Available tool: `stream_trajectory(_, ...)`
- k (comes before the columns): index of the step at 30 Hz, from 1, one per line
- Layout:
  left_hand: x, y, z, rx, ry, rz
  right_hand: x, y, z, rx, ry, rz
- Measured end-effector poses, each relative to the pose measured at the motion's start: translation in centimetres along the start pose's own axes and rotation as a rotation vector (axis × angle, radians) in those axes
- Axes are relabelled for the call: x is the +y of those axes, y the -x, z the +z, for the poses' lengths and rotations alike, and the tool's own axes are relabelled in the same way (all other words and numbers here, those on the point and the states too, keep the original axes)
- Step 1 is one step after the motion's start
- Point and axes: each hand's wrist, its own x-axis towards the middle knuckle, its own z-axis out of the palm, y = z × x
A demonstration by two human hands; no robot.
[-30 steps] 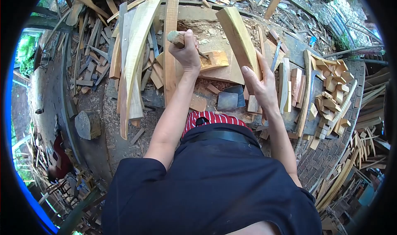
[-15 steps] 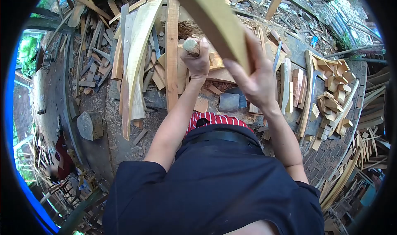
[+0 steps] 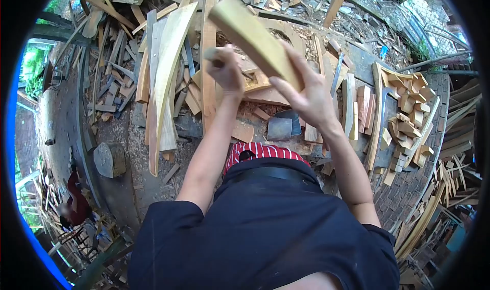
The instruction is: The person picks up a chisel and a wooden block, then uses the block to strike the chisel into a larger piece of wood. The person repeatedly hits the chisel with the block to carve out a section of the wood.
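left hand [image 3: 224, 70] clenched round blurred wooden tool handle [image 3: 213, 54]; right hand [image 3: 306, 98] grasping pale wood block [image 3: 252, 37] above scrap-strewn workbench [image 3: 357, 60]. no readable writing.

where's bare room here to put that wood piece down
Bare ground between the stone block and the long pale plank, and below the plank's end. The bench under both hands and the offcut stack at right are crowded.

Pale yellow wood block [image 3: 255, 40], red-and-white striped cloth [image 3: 260, 151] — dark navy shirt [image 3: 260, 228]
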Motion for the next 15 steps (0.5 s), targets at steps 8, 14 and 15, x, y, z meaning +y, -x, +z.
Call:
stream_trajectory(8, 1.8, -1.0, 0.5, 0.127, 0.064, -0.036, 4.2, 2.5, -0.5, 0.079, -0.097, 0.142)
stream_trajectory(14, 1.1, -0.3, 1.0, 0.008, 0.058, 0.001, 4.0, 4.0, -0.4, 0.020, -0.146, 0.307)
stream_trajectory(15, 0.9, -0.3, 1.0, 0.011, 0.058, 0.006, 4.0, 4.0, -0.3, 0.017, -0.147, 0.302)
